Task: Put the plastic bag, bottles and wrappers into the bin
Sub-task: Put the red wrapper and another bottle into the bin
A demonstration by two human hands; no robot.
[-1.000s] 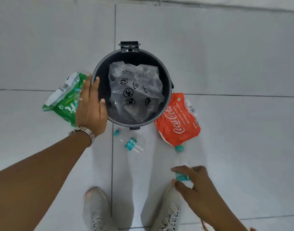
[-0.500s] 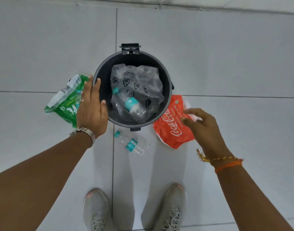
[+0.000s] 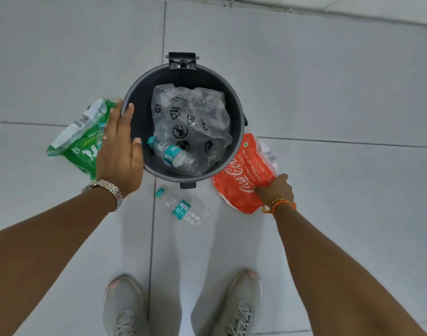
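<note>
Red wrapper (image 3: 244, 177) is the item in hand: it lies on the floor (image 3: 328, 93) touching the bin (image 3: 137, 112) at the bin's right side, and the right hand (image 3: 275, 189) rests on its near right edge. The fingers (image 3: 262, 188) curl down onto the film and appear to be closing on it; a completed pinch cannot be confirmed, since the fingertips are hidden against the wrapper.

Head view, step assessment: the task is part done. The next move calls for a firm pinch on the loose film, a lift clear of the rim, and a release over the opening. The film is limp and may trail or catch the rim.

Left hand (image 3: 119, 151) lies flat on the left rim, fingers straight and held together, thumb over the inner wall, apparently steadying the bin. It grips nothing.

Bin contents: a clear plastic bag (image 3: 195, 117) printed with black symbols, crumpled against the far wall, and one bottle (image 3: 173, 157) with a teal cap and label, lying on its side at the near wall.

Outside the bin, on the floor:
- a green wrapper (image 3: 79, 139) at the left, partly under the left hand;
- a second bottle (image 3: 181, 207) just in front of the bin, between the arms.
</note>
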